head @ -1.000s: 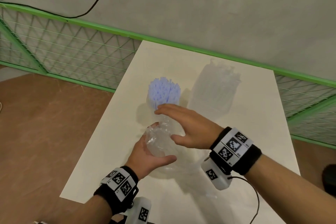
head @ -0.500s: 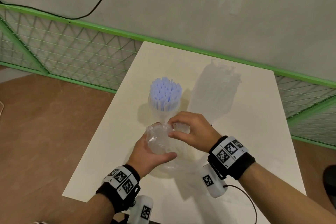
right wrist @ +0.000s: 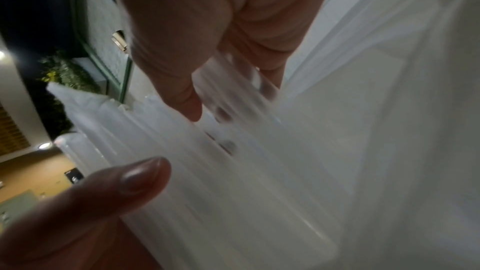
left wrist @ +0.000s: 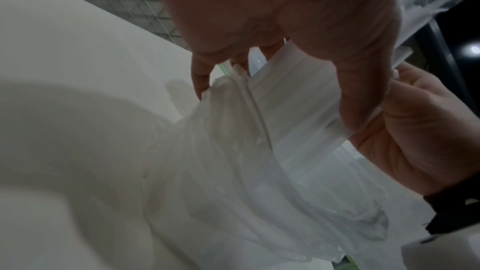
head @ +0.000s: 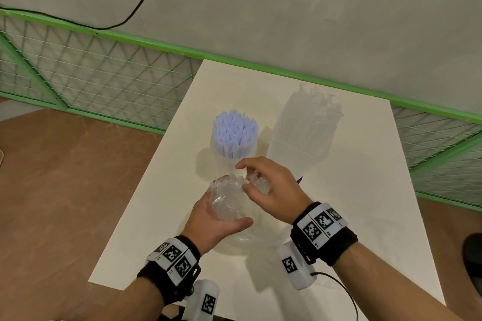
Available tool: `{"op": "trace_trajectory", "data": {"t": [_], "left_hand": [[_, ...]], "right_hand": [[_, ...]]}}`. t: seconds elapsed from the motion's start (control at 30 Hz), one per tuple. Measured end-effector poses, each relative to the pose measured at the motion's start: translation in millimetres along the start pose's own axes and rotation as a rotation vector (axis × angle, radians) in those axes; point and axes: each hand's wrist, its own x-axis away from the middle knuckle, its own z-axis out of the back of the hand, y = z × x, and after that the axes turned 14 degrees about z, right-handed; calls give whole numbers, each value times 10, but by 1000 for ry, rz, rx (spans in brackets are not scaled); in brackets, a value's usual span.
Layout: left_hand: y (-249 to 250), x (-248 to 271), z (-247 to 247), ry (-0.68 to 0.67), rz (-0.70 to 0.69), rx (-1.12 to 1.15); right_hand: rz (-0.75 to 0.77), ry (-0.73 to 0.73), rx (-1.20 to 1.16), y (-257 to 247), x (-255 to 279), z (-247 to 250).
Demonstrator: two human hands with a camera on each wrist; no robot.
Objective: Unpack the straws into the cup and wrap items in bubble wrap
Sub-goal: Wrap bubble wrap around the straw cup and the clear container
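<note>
Clear plastic bag of straws (head: 229, 200) sits upright-ish at the near middle of the white bench (head: 365, 216), its long axis running from a spread base on the bench up and slightly away toward the far side. Its contents are translucent white straws, seen as ribbed tubes in both wrist views.

Left hand (head: 214, 221) cups the bag from the left and near side, fingers and thumb curled round its body; the left wrist view shows the thumb pressing the film against the straws. Right hand (head: 271, 190) comes in from the right and above, thumb and fingers pinching at the bag's top end, where the straw tips bunch. Right wrist view is blurred, so I cannot tell whether it has hold of the straws themselves or only the film around them.

Cup (head: 233, 148), clear, already holding a stand of blue-tinged straws (head: 234, 130), stands just beyond the hands, slightly left of the right hand's fingertips. A second bag of straws (head: 305, 133) lies flat to the right of the cup, its long axis running near-to-far.

Key relation: the bag's open end points up and toward the cup, and the right hand is the nearer one to both. Judgement: the next pull should go along the straws' axis, up and out of the film, then a short carry forward to the cup, left hand anchoring the bag.
</note>
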Motion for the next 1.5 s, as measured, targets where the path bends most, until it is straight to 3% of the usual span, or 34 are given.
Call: {"op": "trace_trajectory", "data": {"t": [0.17,0.37,0.83,1.07,1.3,1.5], "left_hand": [[10,4,1,9,-4,-11],[20,15,-5,0,-22,-14],[-39,-58,23,-19,-34,14],[-49,-76,5,-27,-45,26],[-39,-73,8,-26,-57,12],[-35,-58,5,-30,-54,27]], "right_hand": [[49,-74,-6,7,-24,14],[-59,3,-12,38,39,-25],[3,163,130,14,165,91],[-132,235,40,73,285,108],[-40,570,-12,-352,-114,847],[230,832,-49,-767,-460,1810]]}}
